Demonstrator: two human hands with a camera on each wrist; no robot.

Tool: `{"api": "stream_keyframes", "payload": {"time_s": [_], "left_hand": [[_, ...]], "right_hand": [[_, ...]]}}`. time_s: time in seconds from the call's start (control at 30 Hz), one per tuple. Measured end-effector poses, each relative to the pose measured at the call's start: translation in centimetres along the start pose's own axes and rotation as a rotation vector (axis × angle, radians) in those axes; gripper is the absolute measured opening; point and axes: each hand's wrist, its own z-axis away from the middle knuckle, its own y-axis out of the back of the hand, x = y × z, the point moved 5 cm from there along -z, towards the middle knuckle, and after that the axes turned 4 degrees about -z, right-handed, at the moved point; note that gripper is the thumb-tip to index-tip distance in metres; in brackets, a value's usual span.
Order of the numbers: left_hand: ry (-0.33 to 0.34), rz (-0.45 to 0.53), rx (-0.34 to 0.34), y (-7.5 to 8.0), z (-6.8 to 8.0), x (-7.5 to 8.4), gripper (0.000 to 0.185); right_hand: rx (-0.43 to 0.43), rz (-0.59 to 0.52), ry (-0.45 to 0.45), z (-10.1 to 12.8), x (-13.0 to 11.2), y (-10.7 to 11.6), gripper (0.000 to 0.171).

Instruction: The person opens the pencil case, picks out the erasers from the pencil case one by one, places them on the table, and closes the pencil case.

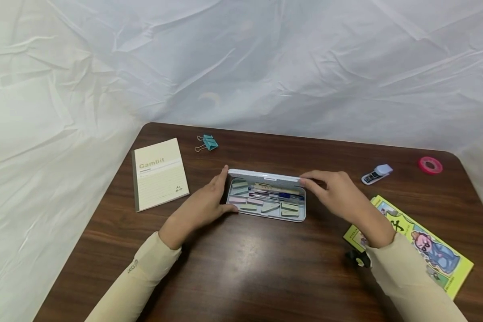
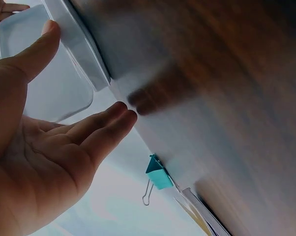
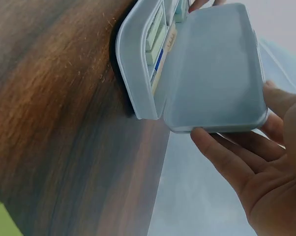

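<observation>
A pale translucent pencil case [image 1: 265, 218] lies on the table with its lid [image 3: 214, 73] raised at the back. Inside are pens [image 1: 275, 195] and several small pastel blocks [image 1: 270, 208], perhaps erasers. At the case's left end is my left hand [image 1: 203, 203], its thumb touching the front left corner and its fairly straight fingers extending along the left side. My right hand [image 1: 334, 192] pinches the lid's right end, thumb on the lid's edge and fingers along its end and outer side. In the right wrist view, the lid stands tilted up from the base.
Left lies a cream notebook [image 1: 161, 174], with a teal binder clip [image 1: 208, 142] behind the case. Rightward are a small white-and-black item [image 1: 376, 174], pink tape roll [image 1: 430, 165] and yellow-green illustrated book [image 1: 438, 255]. A small black object [image 1: 358, 258] sits by my right sleeve.
</observation>
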Motion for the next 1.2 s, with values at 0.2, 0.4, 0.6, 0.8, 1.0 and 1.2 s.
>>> {"api": "stream_keyframes", "payload": {"time_s": [0.2,0.4,0.6,0.8,1.0,1.2], "left_hand": [[0.004,-0.013,-0.001,-0.1,0.1,0.1,0.106],[-0.048,-0.02,0.015,-0.8,-0.3,-0.6,0.1],[-0.101,-0.022,0.046,-2.7,-1.6,-2.8,0.101],[-0.083,0.02,0.012,-1.4,-0.8,-1.7,0.094],[-0.065,0.0,-0.014,0.0,0.1,0.0,0.087],[-0.072,-0.002,-0.011,0.0,0.0,0.0,0.085]], "right_hand": [[0.038,-0.019,0.001,-0.7,0.1,0.4,0.039],[0.054,-0.036,-0.004,-1.1,0.5,0.6,0.044],[0.061,-0.066,-0.028,-1.4,0.9,0.6,0.048],[0.089,-0.094,-0.027,-1.8,1.3,0.5,0.047],[0.121,-0.175,-0.062,-2.6,2.0,0.2,0.047],[0.176,-0.259,-0.091,-3.1,2.8,0.1,0.045]]}}
